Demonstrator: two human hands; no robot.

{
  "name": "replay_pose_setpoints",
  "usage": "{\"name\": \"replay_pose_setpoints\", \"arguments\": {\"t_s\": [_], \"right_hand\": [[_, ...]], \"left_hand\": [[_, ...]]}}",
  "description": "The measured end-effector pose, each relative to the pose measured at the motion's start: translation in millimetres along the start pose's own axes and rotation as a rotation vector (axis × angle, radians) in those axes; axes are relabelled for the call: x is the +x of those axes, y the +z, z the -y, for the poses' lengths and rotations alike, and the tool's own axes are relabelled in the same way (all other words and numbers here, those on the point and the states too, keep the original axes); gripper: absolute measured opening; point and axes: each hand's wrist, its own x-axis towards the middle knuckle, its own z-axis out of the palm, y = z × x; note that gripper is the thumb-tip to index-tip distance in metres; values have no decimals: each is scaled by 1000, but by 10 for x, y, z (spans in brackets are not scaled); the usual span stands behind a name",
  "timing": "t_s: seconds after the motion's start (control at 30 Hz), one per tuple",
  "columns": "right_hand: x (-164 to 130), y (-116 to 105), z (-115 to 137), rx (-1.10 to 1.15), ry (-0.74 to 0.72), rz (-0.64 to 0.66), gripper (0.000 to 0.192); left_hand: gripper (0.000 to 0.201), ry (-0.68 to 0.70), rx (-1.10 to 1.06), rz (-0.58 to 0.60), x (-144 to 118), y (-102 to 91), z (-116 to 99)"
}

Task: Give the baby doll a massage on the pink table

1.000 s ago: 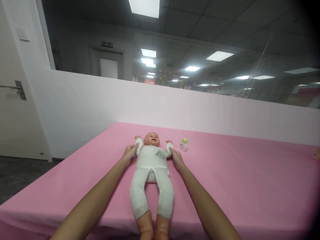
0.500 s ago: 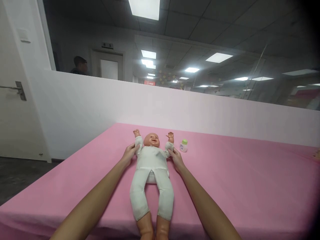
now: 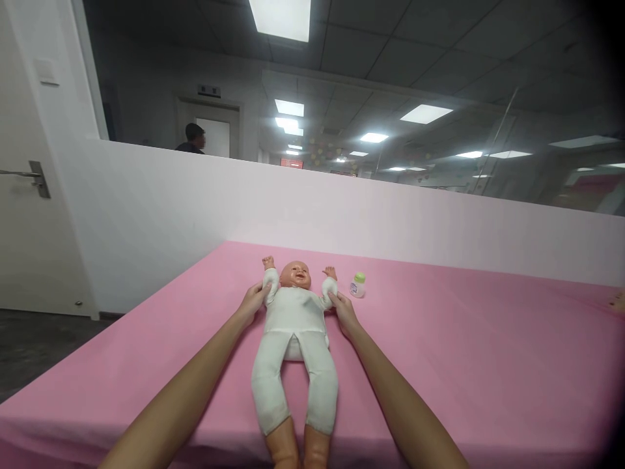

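Note:
A baby doll (image 3: 295, 319) in a white cloth body lies on its back on the pink-covered table (image 3: 439, 365), head away from me and legs toward the near edge. My left hand (image 3: 254, 302) grips the doll's arm on the left, the thumb on top near the elbow. On the other side my right hand (image 3: 344, 311) holds the doll's other arm between thumb and fingers. Both doll forearms point up, with their hands raised beside the head. The undersides of my fingers are hidden. Just beyond my right hand stands a small bottle (image 3: 358, 286) with a green cap.
Behind the table runs a low white wall (image 3: 195, 195) with glass above it. A person (image 3: 193, 138) is beyond the glass. At the left is a door (image 3: 39, 228) with a metal handle. Part of what looks like a hand (image 3: 617, 302) shows at the table's far right edge.
The doll's forearm on the right has tilted lower, its hand now turned more away from me; the left one has shifted slightly. The person beyond the glass has moved right.

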Motion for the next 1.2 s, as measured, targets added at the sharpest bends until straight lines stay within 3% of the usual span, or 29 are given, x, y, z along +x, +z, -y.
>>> {"name": "replay_pose_setpoints", "arguments": {"t_s": [0.13, 0.23, 0.43, 0.9, 1.2], "right_hand": [[-19, -8, -7, 32, -40, 56, 37], [-21, -1, -7, -11, -31, 54, 34], [0, -2, -1, -58, 22, -2, 45], [6, 2, -31, -1, -17, -32, 47], [7, -9, -57, -9, -104, 32, 45]], "left_hand": [[48, 74, -47, 51, -26, 14, -60], [51, 9, -32, 50, -17, -5, -31], [57, -102, 71, -26, 27, -45, 52], [41, 26, 111, -113, -44, 17, -83], [53, 100, 127, -43, -117, 69, -186]]}}
